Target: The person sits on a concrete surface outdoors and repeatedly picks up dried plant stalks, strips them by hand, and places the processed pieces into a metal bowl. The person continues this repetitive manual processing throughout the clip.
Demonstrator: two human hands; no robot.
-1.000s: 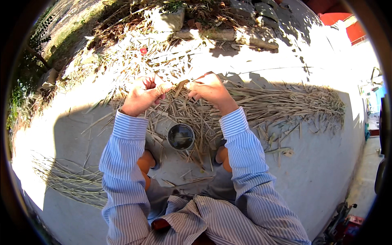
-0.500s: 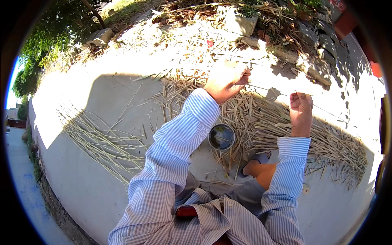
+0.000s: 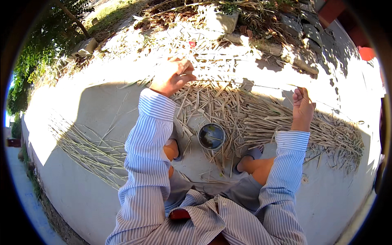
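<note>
A thin stalk [image 3: 261,86] stretches between my two raised hands, hard to make out against the bright ground. My left hand [image 3: 173,76] is closed in a pinch at its left end, in sunlight. My right hand [image 3: 303,107] pinches it farther right, fingers curled. Below the stalk lies a heap of dry, pale cut straw pieces [image 3: 216,100]. A bundle of longer dry stalks [image 3: 277,124] spreads to the right under my right hand. Between my feet stands a round bowl [image 3: 211,136] holding dark liquid.
Loose greenish stalks [image 3: 87,149] lie on the concrete at the left. Concrete blocks [image 3: 222,21] and leaf litter edge the far side. A small red thing [image 3: 192,43] lies among the scraps. My sandalled feet are beside the bowl.
My left hand has moved left, away from my right hand, so the gap between them is wider. The right hand stays nearly in place. The view has shifted slightly.
</note>
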